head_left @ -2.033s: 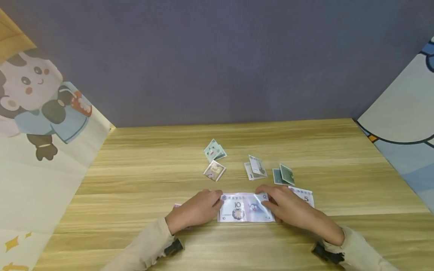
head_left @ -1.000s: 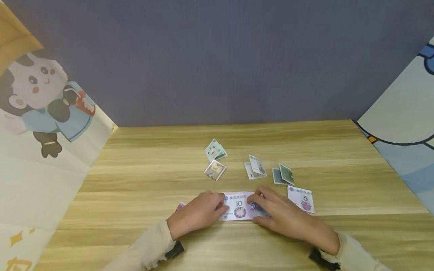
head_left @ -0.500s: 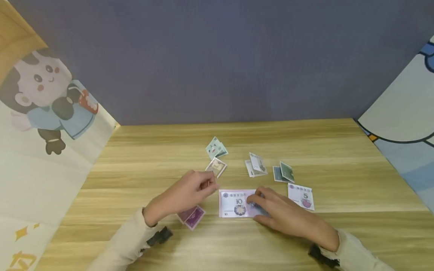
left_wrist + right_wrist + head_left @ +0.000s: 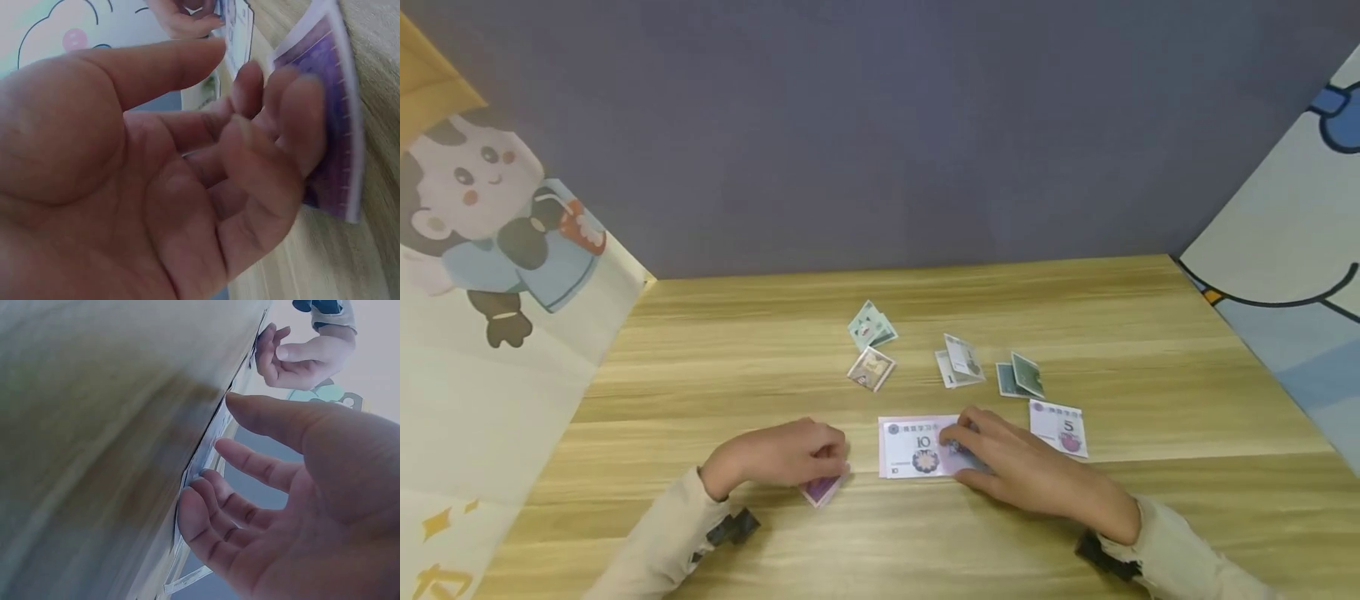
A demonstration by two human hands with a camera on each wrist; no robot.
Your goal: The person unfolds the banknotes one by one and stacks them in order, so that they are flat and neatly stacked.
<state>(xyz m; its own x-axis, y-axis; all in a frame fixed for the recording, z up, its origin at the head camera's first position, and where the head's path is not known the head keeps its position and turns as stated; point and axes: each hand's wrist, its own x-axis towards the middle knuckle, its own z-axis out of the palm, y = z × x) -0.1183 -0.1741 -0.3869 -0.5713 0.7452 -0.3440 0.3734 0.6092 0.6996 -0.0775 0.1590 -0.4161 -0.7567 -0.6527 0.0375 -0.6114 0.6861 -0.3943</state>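
Note:
My left hand (image 4: 786, 452) is over a folded purple play banknote (image 4: 820, 490) on the table. In the left wrist view its bent fingertips touch the purple note (image 4: 331, 125), while the thumb stands apart from it. Much of that note is hidden under the hand. My right hand (image 4: 1015, 462) rests its fingertips on the right part of a flat play banknote marked 10 (image 4: 917, 450), covering that end. A pinkish edge shows beneath this note, so more than one appears to lie there. In the right wrist view the thumb and fingers (image 4: 195, 515) are spread along the paper's edge.
Right of my right hand lies a note marked 5 (image 4: 1060, 429). Farther back on the wooden table (image 4: 737, 333) are a folded dark green note (image 4: 1021, 377), a folded note marked 1 (image 4: 958, 362), a brown note (image 4: 872, 369) and a pale green note (image 4: 871, 325).
My left hand has let go of the 10 note's left end, lifted, and moved left and down onto the purple note. My right hand slid left along the 10 note, then stayed.

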